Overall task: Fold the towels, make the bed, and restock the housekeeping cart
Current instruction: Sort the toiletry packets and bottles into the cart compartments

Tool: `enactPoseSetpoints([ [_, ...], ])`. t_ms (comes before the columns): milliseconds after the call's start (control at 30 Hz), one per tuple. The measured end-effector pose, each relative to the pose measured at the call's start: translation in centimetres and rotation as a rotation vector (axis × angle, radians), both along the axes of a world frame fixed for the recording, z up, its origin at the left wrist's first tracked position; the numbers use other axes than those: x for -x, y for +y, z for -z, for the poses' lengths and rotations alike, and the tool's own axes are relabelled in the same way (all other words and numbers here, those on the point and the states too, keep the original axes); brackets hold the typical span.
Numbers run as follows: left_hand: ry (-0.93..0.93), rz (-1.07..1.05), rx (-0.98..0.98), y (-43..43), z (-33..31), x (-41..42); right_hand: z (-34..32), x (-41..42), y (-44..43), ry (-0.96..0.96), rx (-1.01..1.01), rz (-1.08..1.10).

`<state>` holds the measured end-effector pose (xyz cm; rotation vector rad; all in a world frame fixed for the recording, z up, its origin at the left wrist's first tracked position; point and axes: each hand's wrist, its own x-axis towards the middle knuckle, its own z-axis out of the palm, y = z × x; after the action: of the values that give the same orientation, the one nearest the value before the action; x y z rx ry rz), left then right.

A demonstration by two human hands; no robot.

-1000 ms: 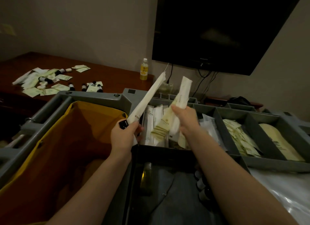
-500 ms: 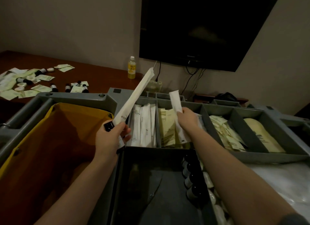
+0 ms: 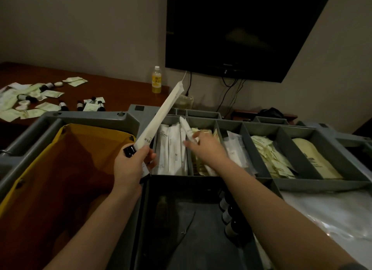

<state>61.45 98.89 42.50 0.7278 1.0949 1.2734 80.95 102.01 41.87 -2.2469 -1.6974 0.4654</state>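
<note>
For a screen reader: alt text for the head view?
A person's left hand holds a long white packet and small dark bottle over a grey housekeeping cart; the right hand pinches a shorter packet above a tray compartment.

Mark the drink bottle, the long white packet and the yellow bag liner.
drink bottle (image 3: 156,82), head view, its label.
long white packet (image 3: 162,117), head view, mid-length of the wrapper.
yellow bag liner (image 3: 84,149), head view, its inner wall.

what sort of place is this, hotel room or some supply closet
Most likely a hotel guest room being serviced: a grey housekeeping cart with compartments of wrapped amenity packets, a wall-mounted TV, and a wooden desk strewn with sachets and small toiletry bottles.
</note>
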Motion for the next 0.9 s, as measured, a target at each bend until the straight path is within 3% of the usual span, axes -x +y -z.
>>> enactPoseSetpoints([
  [67,0.002,0.002,0.001,0.1,0.1,0.1,0.4,0.4,-0.2,-0.089,0.034,-0.063],
  [233,0.011,-0.004,0.001,0.0,0.1,0.0,0.3,0.4,-0.1,0.119,0.081,0.097],
  [367,0.006,-0.004,0.008,0.0,0.0,0.0,-0.1,0.4,-0.4,0.083,0.104,0.090],
  [433,0.002,-0.004,0.006,-0.1,0.1,0.1,-0.4,0.4,-0.6,0.130,0.033,0.113],
  [567,0.004,-0.028,-0.011,0.0,-0.2,0.1,-2.5,0.6,-0.1,0.337,-0.313,0.224],
  [700,-0.002,-0.055,-0.015,0.0,-0.2,0.3,-4.3,2.5,1.1,0.502,-0.315,0.109],
  [800,-0.021,-0.071,-0.010,0.2,-0.1,0.6,-3.3,3.7,2.0,0.453,-0.204,0.074],
  [900,-0.037,-0.068,-0.004,0.3,0.0,0.8,-1.0,4.3,2.4,0.102,-0.077,-0.009],
])
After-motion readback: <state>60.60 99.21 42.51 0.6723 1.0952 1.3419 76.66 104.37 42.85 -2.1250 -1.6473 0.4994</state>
